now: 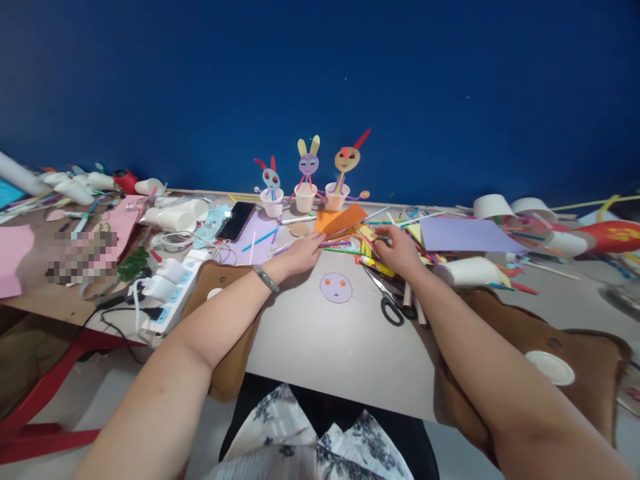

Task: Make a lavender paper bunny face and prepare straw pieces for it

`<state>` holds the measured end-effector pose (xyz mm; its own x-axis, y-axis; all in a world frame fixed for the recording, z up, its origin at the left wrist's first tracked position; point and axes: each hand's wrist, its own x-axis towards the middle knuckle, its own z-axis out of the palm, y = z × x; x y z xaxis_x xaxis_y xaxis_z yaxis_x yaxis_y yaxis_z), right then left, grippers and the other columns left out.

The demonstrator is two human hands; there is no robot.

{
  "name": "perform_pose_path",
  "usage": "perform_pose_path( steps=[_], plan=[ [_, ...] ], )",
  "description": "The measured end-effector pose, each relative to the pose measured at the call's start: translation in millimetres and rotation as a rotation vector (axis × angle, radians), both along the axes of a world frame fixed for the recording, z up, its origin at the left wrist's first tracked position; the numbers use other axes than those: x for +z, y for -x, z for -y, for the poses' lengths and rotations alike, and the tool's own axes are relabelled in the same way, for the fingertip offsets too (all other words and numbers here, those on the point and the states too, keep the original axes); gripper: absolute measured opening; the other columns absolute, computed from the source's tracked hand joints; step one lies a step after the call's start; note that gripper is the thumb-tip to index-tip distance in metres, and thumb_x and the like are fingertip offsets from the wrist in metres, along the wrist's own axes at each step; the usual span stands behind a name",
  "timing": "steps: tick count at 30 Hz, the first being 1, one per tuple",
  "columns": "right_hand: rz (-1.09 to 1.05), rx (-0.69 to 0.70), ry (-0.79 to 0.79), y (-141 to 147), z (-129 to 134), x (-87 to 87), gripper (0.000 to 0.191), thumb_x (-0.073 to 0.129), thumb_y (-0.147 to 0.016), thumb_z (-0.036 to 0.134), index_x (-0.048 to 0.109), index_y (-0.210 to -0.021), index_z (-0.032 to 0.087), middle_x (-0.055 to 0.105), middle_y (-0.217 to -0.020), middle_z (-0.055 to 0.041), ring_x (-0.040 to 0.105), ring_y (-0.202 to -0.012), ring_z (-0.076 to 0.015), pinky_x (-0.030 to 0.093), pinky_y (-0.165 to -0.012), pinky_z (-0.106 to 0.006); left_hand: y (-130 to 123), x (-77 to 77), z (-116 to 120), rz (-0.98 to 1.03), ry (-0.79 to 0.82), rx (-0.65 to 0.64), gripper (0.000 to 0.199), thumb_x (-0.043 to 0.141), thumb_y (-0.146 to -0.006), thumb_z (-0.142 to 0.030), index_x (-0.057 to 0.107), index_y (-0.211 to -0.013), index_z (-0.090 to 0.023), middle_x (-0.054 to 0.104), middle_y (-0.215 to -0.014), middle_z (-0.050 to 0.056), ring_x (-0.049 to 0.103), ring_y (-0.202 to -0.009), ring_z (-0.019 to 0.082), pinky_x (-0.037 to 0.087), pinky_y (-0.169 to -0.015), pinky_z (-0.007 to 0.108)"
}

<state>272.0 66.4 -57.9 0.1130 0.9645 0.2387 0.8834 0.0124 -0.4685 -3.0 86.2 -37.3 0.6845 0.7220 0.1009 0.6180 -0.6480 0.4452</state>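
My left hand [306, 252] reaches to the lower edge of the orange paper [341, 219], its fingers pinched on it. My right hand [397, 249] is curled at the other side of the pile, with its fingers on a yellow paper piece [367, 233]. The fingertips of both are partly hidden. Just below them a purple paper face [336, 288] with orange eyes and a small drawn mouth lies flat. Scissors [389, 297] with black handles lie under my right wrist. A yellow tube [377, 267] is close to my right fingers.
Behind stand paper cups with rabbit-like figures: blue-faced [272, 203], purple-faced [305, 198] and yellow-faced [337, 197]. A phone [237, 221] and power strip [175, 297] are on the left. Purple paper [470, 235] and a lying cup [470, 272] are right. Brown cushions [590, 360] flank the table.
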Motion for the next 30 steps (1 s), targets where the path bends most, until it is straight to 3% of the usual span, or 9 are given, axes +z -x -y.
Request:
perform_pose_path(
  steps=[4, 8, 13, 17, 21, 25, 30],
  plan=[
    [0.013, 0.046, 0.016, 1, -1, 1.9, 0.037, 0.051, -0.086, 0.025, 0.074, -0.114, 0.017, 0.075, -0.121, -0.0117, 0.069, -0.109, -0.0286, 0.052, -0.096, -0.041, 2, -1.7, -5, 0.075, 0.019, 0.021, 0.043, 0.036, -0.095, -0.015, 0.056, -0.132, -0.008, 0.061, -0.138, 0.019, 0.058, -0.13, 0.024, 0.044, -0.115, 0.038],
    [0.047, 0.083, 0.041, 2, 0, 7.3, 0.033, 0.052, -0.086, 0.026, 0.079, -0.103, 0.019, 0.078, -0.114, -0.0108, 0.069, -0.109, -0.03, 0.051, -0.096, -0.041, 3, -4.2, -7, 0.131, -0.014, 0.031, 0.049, 0.037, -0.093, -0.013, 0.051, -0.141, -0.011, 0.055, -0.147, 0.018, 0.051, -0.139, 0.025, 0.041, -0.119, 0.041],
    [0.082, 0.041, 0.032, 5, 1, 12.0, 0.041, 0.05, -0.09, 0.033, 0.077, -0.115, 0.016, 0.077, -0.114, -0.0139, 0.069, -0.107, -0.0313, 0.048, -0.095, -0.042, 4, -6.5, -8, 0.139, -0.048, 0.069, 0.053, 0.039, -0.093, -0.013, 0.047, -0.145, -0.011, 0.052, -0.151, 0.018, 0.047, -0.143, 0.027, 0.041, -0.119, 0.044],
    [0.137, -0.052, 0.04, 9, -2, 10.1, 0.046, 0.05, -0.089, 0.033, 0.071, -0.125, 0.015, 0.076, -0.112, -0.0164, 0.064, -0.106, -0.0358, 0.044, -0.093, -0.049, 3, -5.8, -5, 0.119, -0.089, 0.1, 0.051, 0.041, -0.091, -0.011, 0.05, -0.141, -0.012, 0.057, -0.146, 0.018, 0.049, -0.139, 0.029, 0.044, -0.117, 0.047],
    [0.198, -0.114, 0.075, 14, -6, 7.3, 0.036, 0.053, -0.085, 0.033, 0.077, -0.106, 0.017, 0.074, -0.11, -0.018, 0.06, -0.108, -0.0387, 0.04, -0.089, -0.049, 1, -3.6, 0, 0.113, -0.108, 0.098, 0.05, 0.041, -0.091, -0.01, 0.051, -0.139, -0.013, 0.058, -0.143, 0.018, 0.052, -0.137, 0.029, 0.045, -0.116, 0.048],
    [0.195, -0.114, 0.08, 13, -8, 7.0, 0.026, 0.056, -0.082, 0.032, 0.077, -0.089, 0.019, 0.074, -0.103, -0.0146, 0.061, -0.103, -0.0356, 0.039, -0.086, -0.046, 0, -1.5, 3, 0.09, -0.114, 0.098, 0.047, 0.041, -0.091, -0.009, 0.052, -0.137, -0.011, 0.057, -0.143, 0.02, 0.054, -0.135, 0.028, 0.047, -0.115, 0.046],
    [0.177, -0.135, 0.064, 8, -8, 8.6, 0.025, 0.054, -0.084, 0.032, 0.075, -0.088, 0.019, 0.074, -0.101, -0.0139, 0.06, -0.099, -0.0341, 0.039, -0.084, -0.045, 2, -0.4, 3, 0.059, -0.115, 0.157, 0.046, 0.041, -0.091, -0.01, 0.052, -0.136, -0.009, 0.056, -0.144, 0.021, 0.051, -0.138, 0.029, 0.045, -0.116, 0.046]
  ],
)
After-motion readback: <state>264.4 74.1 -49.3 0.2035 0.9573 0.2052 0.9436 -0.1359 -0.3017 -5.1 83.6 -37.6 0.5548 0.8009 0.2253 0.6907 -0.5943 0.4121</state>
